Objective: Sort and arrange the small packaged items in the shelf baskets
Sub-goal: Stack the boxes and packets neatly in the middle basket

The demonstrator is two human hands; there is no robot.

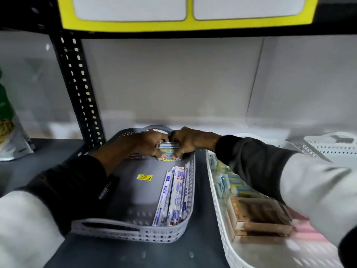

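Note:
A grey perforated basket (125,232) sits on the dark shelf. At its far end, my left hand (148,141) and my right hand (187,141) both grip a small clear pack with a colourful label (169,151), one hand on each side. The pack rests low against the basket's back wall. A row of long white packets with blue print (173,196) stands along the basket's right wall. Something thin and reddish lies partly hidden under my left hand. A yellow price sticker (144,177) is on the basket floor.
To the right stands a white perforated basket (218,207) with small blue-and-white packs (231,182) and brown boxes (260,215). Another white basket (332,146) is at the far right. A black slotted shelf post (79,82) rises left of the grey basket. A bag (9,132) stands far left.

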